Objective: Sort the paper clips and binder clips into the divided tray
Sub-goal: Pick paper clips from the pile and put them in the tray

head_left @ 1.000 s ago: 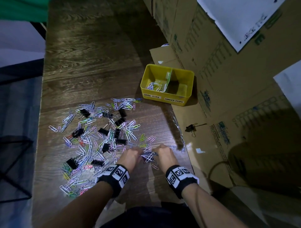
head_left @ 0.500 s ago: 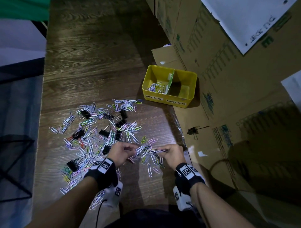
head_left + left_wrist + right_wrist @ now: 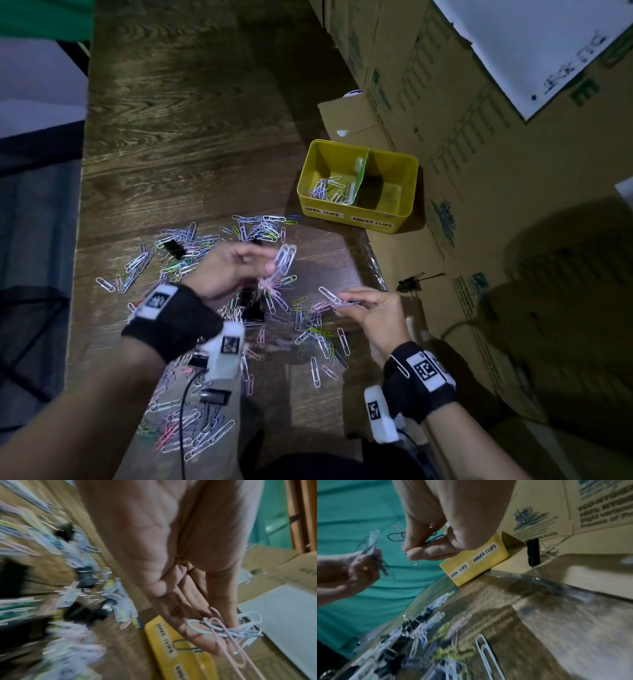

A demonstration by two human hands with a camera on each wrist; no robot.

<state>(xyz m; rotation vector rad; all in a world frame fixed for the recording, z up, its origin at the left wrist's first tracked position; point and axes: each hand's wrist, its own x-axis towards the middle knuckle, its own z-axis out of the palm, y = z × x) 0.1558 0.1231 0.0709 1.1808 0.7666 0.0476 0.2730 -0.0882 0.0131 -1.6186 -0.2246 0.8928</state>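
Observation:
A heap of coloured paper clips [image 3: 191, 263] mixed with black binder clips [image 3: 173, 248] covers the wooden table. The yellow divided tray [image 3: 356, 219] stands at the far right; its left cell, labelled paper clips, holds several paper clips [image 3: 325, 190], and its binder-clips cell looks bare. My left hand [image 3: 236, 270] is raised above the heap, pinching a bunch of paper clips [image 3: 228, 628]. My right hand [image 3: 370, 305] hovers low at the table's right edge and pinches a few paper clips [image 3: 399, 535] too.
Cardboard boxes [image 3: 479, 171] wall off the right side, close behind the tray. One black binder clip [image 3: 409, 282] lies on the cardboard flap right of the table. The far half of the table [image 3: 191, 102] is bare wood. The table's left edge drops to a dark floor.
Both hands have lifted off the table with paper clips pinched in them. The left hand has risen and moved forward towards the tray; the right has shifted right.

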